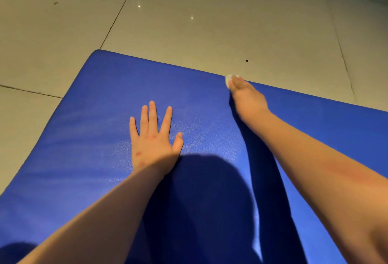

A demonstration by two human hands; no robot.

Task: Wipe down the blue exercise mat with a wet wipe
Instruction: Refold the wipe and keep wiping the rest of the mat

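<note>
Currently the right hand [247, 100] reaches to about 1 o'clock, its grip drawn narrow: the fingertips are bunched on a small white wet wipe [228, 79], which shows just beyond them. The thumb is hidden. The wipe rests on the blue exercise mat [105, 100], right at its far border.

The left hand [154, 140] lies flat near the mat's centre, fingers spread and straight, holding nothing, apparently as a brace.

The step in hand is judged to be wiping along the far edge. Done well, the strokes would overlap and run parallel to that border under even pressure. The wipe should stay under the fingers so it does not slip onto the floor. The bracing hand must later shift, so that its patch is not missed.

The mat is smooth and faintly pebbled. It lies on a pale tiled floor [189, 32] with dark grout lines. A dark speck [246, 61] sits on the floor beyond the wipe, at 12 o'clock. The person's shadow [199, 200] covers the mat at 6 o'clock.
</note>
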